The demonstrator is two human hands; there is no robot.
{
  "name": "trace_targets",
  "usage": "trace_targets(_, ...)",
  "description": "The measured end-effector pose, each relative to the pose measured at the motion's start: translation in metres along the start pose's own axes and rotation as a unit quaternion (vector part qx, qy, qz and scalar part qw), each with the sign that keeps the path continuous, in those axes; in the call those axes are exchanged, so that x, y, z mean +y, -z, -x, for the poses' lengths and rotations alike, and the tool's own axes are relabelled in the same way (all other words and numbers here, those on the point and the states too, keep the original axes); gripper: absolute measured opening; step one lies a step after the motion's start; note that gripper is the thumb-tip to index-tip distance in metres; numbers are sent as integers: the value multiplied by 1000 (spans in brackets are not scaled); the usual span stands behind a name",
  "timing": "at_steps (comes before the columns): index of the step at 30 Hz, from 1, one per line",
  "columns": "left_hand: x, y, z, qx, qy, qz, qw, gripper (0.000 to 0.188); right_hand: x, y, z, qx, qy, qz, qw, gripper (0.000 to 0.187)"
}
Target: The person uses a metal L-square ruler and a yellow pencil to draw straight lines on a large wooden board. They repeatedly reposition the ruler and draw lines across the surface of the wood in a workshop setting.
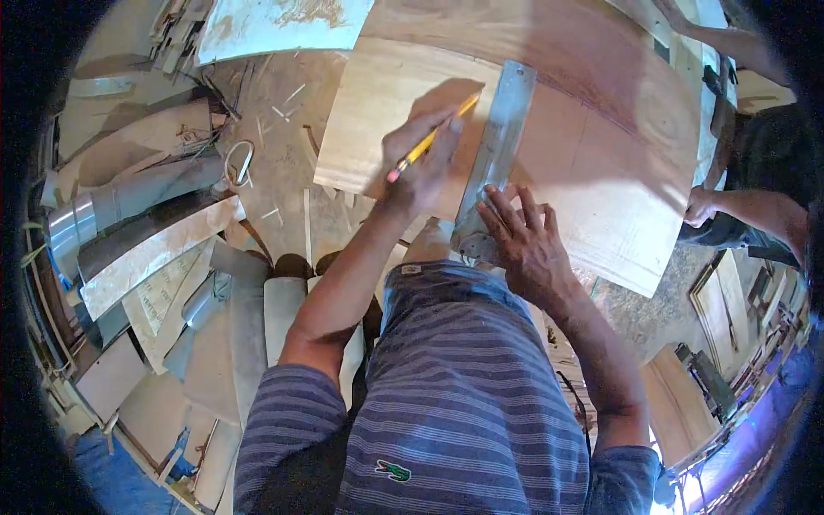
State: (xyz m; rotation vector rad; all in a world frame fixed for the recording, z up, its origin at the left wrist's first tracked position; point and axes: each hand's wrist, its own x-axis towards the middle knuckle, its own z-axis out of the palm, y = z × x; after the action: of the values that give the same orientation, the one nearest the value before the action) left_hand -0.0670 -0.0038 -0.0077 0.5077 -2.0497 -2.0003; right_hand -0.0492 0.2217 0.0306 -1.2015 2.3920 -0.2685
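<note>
My left hand (421, 159) grips a yellow pencil (435, 136), with its point up and to the right and its pink eraser toward me. Under it lies a light brown wood panel (369, 112). Across the panel, running away from my waist, is a grey metal straightedge (498, 137); the pencil point is close to its left edge. My right hand (528, 236) rests with fingers spread on the near part of the straightedge and on the wood beside it.
Another person's hand (699, 206) touches the panel's right edge. Offcuts and bent sheets (129, 193) are piled on the left. At the lower right stand wood boards (678, 403). A pale blue sheet (283, 30) lies at the far left of the panel.
</note>
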Motion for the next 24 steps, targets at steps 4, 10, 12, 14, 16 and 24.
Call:
trace_targets(4,-30,-28,-47,43,-122,-37,991,21,-1,-4,1,0,-6,56,998,77)
trace_targets(10,-35,-37,-62,19,-172,-32,984,18,-2,-2,1,-9,-22,51,998,76)
trace_targets(12,-35,-38,-66,23,-175,-37,984,19,-4,0,1,-13,-23,47,999,76)
trace_targets(14,-27,-39,-67,14,-158,-52,986,17,-4,1,1,-15,-25,42,999,77)
trace_targets(16,-29,-41,-68,12,-181,-28,983,15,-4,1,1,-13,-23,36,999,79)
trace_targets(24,-43,-24,-74,-71,-203,-33,976,12,0,-8,1,17,0,13,1000,77)
